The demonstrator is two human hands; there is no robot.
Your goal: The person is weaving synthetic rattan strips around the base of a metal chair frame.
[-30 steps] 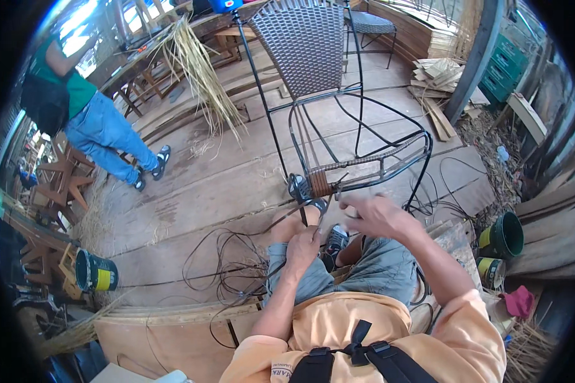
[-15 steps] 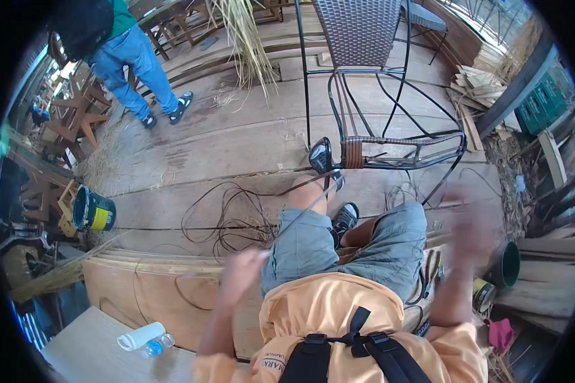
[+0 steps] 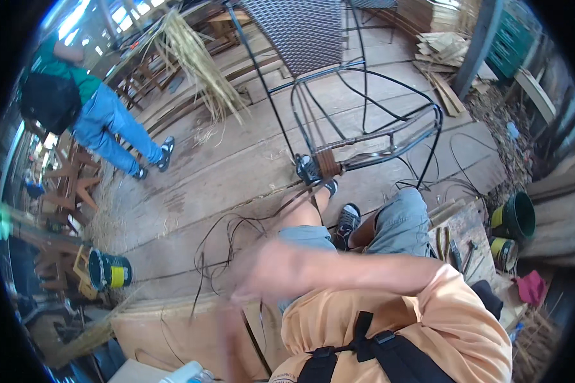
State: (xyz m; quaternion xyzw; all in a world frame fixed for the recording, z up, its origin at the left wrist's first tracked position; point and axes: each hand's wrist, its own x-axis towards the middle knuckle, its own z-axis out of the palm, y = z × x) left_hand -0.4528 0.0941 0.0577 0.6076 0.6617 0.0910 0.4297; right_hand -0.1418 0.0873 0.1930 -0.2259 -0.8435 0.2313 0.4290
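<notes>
A black metal chair frame (image 3: pixel 399 154) stands before me, its backrest (image 3: pixel 300 32) woven in dark brown and its seat open. Brown strips wrap the near seat corner (image 3: pixel 328 163). From there a dark strand (image 3: pixel 298 195) runs down toward my hands, and loose coils of strand (image 3: pixel 214 242) lie on the floor. My right hand (image 3: pixel 275 271) reaches across my body to the left, smeared by motion. Beside and below it is my left hand (image 3: pixel 235 309), blurred and partly hidden. The fingers of both are unclear, and I cannot make out which hand has the strand.
A person (image 3: pixel 112 118) in green top and jeans stands at the far left. Dark buckets stand left (image 3: pixel 110 269) and right (image 3: pixel 513 216). Pliers (image 3: pixel 453 249) and other hand tools lie on a board at my right. Pale fibre (image 3: pixel 198 67) hangs behind; wood scraps (image 3: pixel 444 50) are stacked far right.
My right hand has swung from the right side across my body to the left hand. The view has turned, so the chair appears further left and tilted.
</notes>
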